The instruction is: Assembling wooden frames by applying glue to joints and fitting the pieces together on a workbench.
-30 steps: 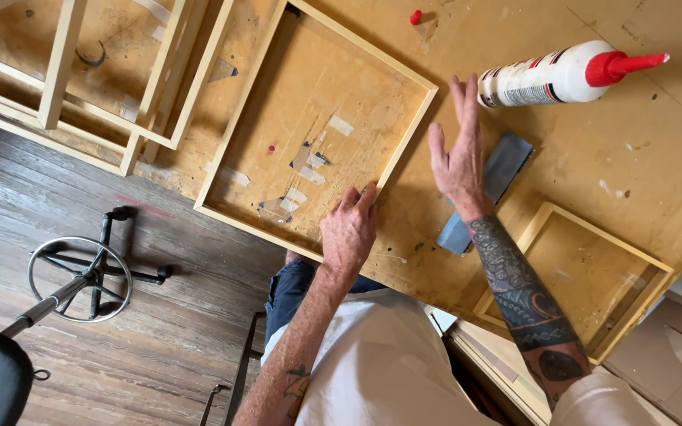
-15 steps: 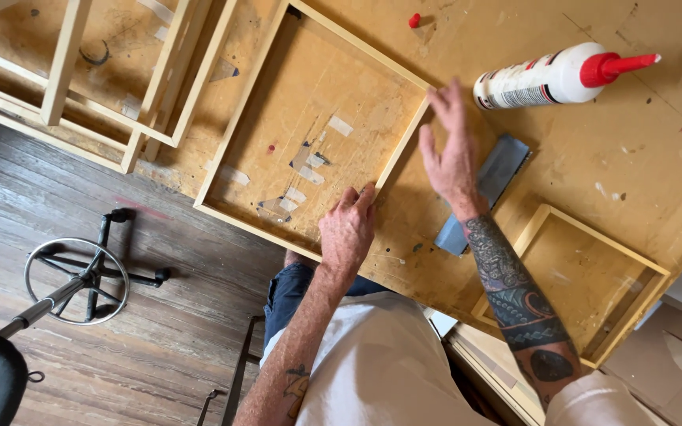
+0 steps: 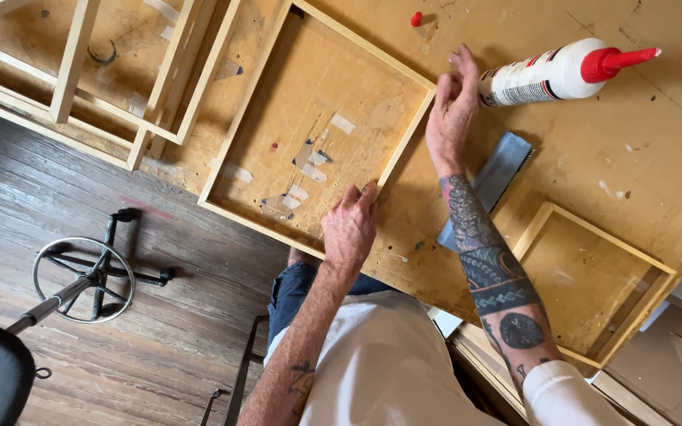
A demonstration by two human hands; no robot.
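Note:
A large square wooden frame (image 3: 262, 229) lies flat on the worn plywood table (image 3: 617, 150). My left hand (image 3: 349, 229) rests on its near corner, fingertips pressing on the rail. My right hand (image 3: 451, 110), on a tattooed forearm, hovers at the frame's right corner with fingers loosely curled and apart, holding nothing. A white glue bottle (image 3: 546, 75) with a red nozzle lies on its side just right of that hand's fingertips.
A grey flat block (image 3: 499, 170) lies under my right forearm. A smaller wooden frame (image 3: 609, 239) sits at the table's near right. More frames (image 3: 73, 55) are stacked at the upper left. A small red cap (image 3: 416, 17) lies beyond. A stool base (image 3: 80, 276) stands on the wood floor.
My right hand has drawn left from beside the glue bottle toward the frame's corner, and its fingers have curled from flat. My left hand has stayed on the frame.

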